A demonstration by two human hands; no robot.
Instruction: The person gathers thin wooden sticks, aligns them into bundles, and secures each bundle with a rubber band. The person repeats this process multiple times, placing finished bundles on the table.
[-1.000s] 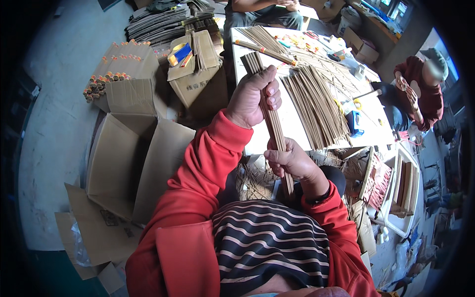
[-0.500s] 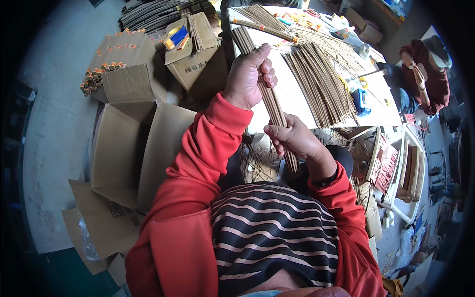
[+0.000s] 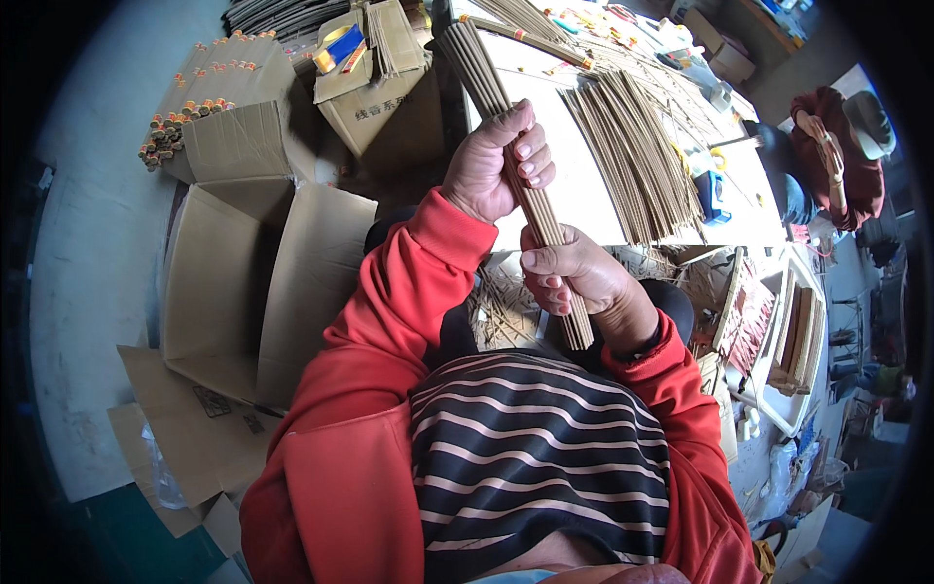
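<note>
A bundle of thin brown incense sticks [image 3: 473, 66] slants in front of me, its upper end to the left over the white table. My left hand [image 3: 494, 164] is wrapped around the bundle near its middle. Lower down, my right hand [image 3: 572, 273] grips it too, with the stick ends poking out below the fist. Close beyond my hands, a wide row of loose incense sticks [image 3: 632, 161] lies on the white table [image 3: 592, 214].
An open cardboard box [image 3: 219, 282] stands at my left. Behind it are wrapped bundles [image 3: 209, 88] with red and gold ends and a closed carton [image 3: 375, 117] bearing a tape roll [image 3: 336, 51]. A blue tape dispenser [image 3: 712, 198] sits on the table. Another person [image 3: 837, 156] is at the far right.
Both hands still hold the bundle. The bundle's lower end now fans out a little more below my right hand, and the whole view has shifted slightly.
</note>
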